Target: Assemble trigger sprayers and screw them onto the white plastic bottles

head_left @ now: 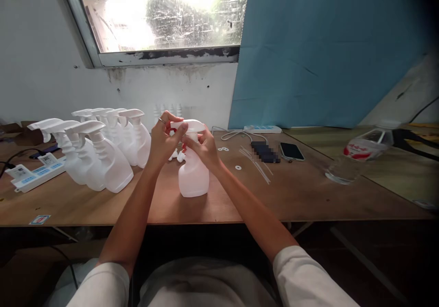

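Note:
A white translucent spray bottle stands upright on the table in front of me, its spray head on top. My left hand grips the nozzle end of the head between thumb and fingers; a ring is on one finger. Around the neck and back of the head, my right hand is closed. Small white plastic parts lie just behind the bottle, partly hidden by it and my hands.
Several finished-looking spray bottles stand at the left beside a power strip. Thin tubes, white washers, a phone and a pixelated dark object lie to the right. A large clear bottle stands farther right.

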### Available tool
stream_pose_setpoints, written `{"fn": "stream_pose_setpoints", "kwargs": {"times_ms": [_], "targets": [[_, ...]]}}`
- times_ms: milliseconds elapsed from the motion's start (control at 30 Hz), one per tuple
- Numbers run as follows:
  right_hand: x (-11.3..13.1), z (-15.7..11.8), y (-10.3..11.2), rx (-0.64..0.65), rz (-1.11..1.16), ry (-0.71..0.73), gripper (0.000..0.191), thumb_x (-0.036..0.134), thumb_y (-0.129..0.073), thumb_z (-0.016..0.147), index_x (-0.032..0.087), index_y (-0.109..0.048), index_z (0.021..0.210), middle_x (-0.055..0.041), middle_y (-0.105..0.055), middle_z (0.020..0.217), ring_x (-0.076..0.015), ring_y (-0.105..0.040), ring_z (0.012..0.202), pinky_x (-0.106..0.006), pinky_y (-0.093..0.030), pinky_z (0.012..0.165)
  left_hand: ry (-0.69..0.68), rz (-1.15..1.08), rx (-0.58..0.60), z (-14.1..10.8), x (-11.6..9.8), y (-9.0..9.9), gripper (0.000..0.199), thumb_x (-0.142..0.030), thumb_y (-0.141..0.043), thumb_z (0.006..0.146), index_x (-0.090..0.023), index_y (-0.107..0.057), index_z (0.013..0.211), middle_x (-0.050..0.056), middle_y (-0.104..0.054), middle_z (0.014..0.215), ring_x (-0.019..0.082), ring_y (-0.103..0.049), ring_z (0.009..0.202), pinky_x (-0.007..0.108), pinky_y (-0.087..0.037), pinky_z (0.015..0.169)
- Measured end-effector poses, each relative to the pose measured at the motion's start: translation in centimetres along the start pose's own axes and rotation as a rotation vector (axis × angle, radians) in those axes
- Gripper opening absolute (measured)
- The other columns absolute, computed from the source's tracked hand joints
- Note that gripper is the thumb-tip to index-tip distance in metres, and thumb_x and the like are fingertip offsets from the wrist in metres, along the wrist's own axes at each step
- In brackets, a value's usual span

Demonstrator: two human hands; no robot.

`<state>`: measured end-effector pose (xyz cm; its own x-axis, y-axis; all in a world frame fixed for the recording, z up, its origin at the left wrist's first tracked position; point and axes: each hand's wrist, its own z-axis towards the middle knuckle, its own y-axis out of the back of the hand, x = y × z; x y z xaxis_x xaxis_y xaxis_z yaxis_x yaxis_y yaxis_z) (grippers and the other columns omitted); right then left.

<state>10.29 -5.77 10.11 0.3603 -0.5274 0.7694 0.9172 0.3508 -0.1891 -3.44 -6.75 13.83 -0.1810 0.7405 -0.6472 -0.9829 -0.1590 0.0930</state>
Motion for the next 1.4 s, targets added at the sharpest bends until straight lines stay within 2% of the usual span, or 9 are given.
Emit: {"fn": "stream_pose_setpoints", "kwargs": {"times_ms": [133, 367, 600, 767, 900, 1033, 1167, 1267, 1400], "targets": [[-0.1, -0.3, 0.4, 0.086, 0.067, -0.024, 0.042, 0.055, -0.068, 0.078, 0.018, -0.059, 0.095, -0.0032, -0.067, 0.076, -0.016, -0.065, 0.061, -0.03, -0.054, 0.056, 0.002, 0.002, -0.002, 0.0, 0.1, 0.0, 0.028, -0.041, -0.074, 0.077, -0.019, -0.058, 0.084, 0.0, -0.063, 0.077, 0.01, -0.057, 0.063, 0.02, -0.042, 0.054], [-0.5, -0.2, -0.4, -0.077, -0.024, -0.005, 0.042, 0.051, -0.077, 0.071, 0.019, -0.055, 0.086, 0.0, -0.064, 0.068, -0.0137, -0.062, 0.055, -0.026, -0.051, 0.051, 0.017, -0.018, -0.03, -0.5, 0.0, -0.2, 0.028, -0.042, -0.074, 0.077, -0.02, -0.058, 0.084, 0.0, -0.062, 0.079, 0.01, -0.058, 0.063, 0.02, -0.044, 0.056], [0.0, -0.2, -0.2, 0.031, -0.01, -0.016, 0.049, 0.054, -0.074, 0.072, 0.021, -0.054, 0.102, 0.0013, -0.064, 0.071, -0.0139, -0.061, 0.058, -0.029, -0.053, 0.055, 0.047, -0.105, -0.047, -1.5, 0.5, -0.4, 0.035, -0.046, -0.072, 0.078, -0.022, -0.06, 0.101, 0.001, -0.062, 0.084, 0.012, -0.062, 0.074, 0.021, -0.049, 0.064], [0.0, 0.9, -1.3, -0.171, -0.486, -0.094, 0.04, 0.048, -0.078, 0.064, 0.02, -0.06, 0.087, -0.0009, -0.066, 0.07, -0.0164, -0.062, 0.062, -0.027, -0.049, 0.056, 0.171, -0.193, 0.006, -6.0, 3.6, 0.1, 0.058, -0.052, -0.059, 0.087, -0.028, -0.041, 0.137, 0.01, -0.057, 0.126, 0.017, -0.063, 0.103, 0.027, -0.053, 0.082], [0.3, 1.0, -2.1, -0.257, -0.748, -0.088, 0.022, 0.038, -0.072, 0.066, 0.021, -0.06, 0.073, -0.0013, -0.065, 0.064, -0.0173, -0.06, 0.06, -0.028, -0.047, 0.055, 0.293, 0.009, 0.25, -10.2, 5.5, 0.6, 0.06, -0.05, -0.059, 0.087, -0.023, -0.043, 0.137, 0.014, -0.059, 0.126, 0.022, -0.064, 0.106, 0.035, -0.052, 0.089], [0.3, 0.8, -2.0, -0.159, -0.739, -0.066, 0.024, 0.04, -0.068, 0.069, 0.021, -0.055, 0.06, 0.001, -0.062, 0.054, -0.0157, -0.058, 0.053, -0.027, -0.046, 0.051, 0.183, 0.329, 0.315, -12.3, 6.0, 0.9, 0.062, -0.043, -0.069, 0.08, -0.026, -0.047, 0.136, 0.012, -0.061, 0.127, 0.028, -0.06, 0.115, 0.042, -0.05, 0.094], [-0.5, 1.4, -2.5, -0.124, -0.71, -0.055, 0.025, 0.038, -0.068, 0.072, 0.021, -0.054, 0.06, 0.0008, -0.061, 0.054, -0.0162, -0.059, 0.055, -0.028, -0.048, 0.056, 0.182, 0.527, 0.272, -12.9, 6.1, 1.5, 0.06, -0.041, -0.062, 0.085, -0.028, -0.042, 0.14, 0.01, -0.064, 0.12, 0.022, -0.066, 0.081, 0.038, -0.055, 0.075], [-1.7, 2.2, -3.2, 0.024, -0.593, -0.044, 0.026, 0.041, -0.073, 0.07, 0.021, -0.057, 0.074, -0.0003, -0.065, 0.067, -0.0172, -0.062, 0.066, -0.03, -0.05, 0.063, 0.184, 0.62, 0.219, -13.0, 6.2, 3.0, 0.058, -0.042, -0.058, 0.088, -0.028, -0.039, 0.141, 0.01, -0.061, 0.124, 0.017, -0.06, 0.065, 0.036, -0.053, 0.068], [-2.9, 2.6, -2.3, 0.195, -0.449, 0.072, 0.052, 0.045, -0.078, 0.068, 0.023, -0.052, 0.107, -0.0029, -0.068, 0.094, -0.0177, -0.064, 0.085, -0.033, -0.052, 0.078, 0.127, 0.807, 0.097, -12.6, 6.5, 6.4, 0.058, -0.043, -0.055, 0.088, -0.025, -0.039, 0.14, 0.012, -0.056, 0.124, 0.025, -0.062, 0.086, 0.041, -0.052, 0.078]]}}
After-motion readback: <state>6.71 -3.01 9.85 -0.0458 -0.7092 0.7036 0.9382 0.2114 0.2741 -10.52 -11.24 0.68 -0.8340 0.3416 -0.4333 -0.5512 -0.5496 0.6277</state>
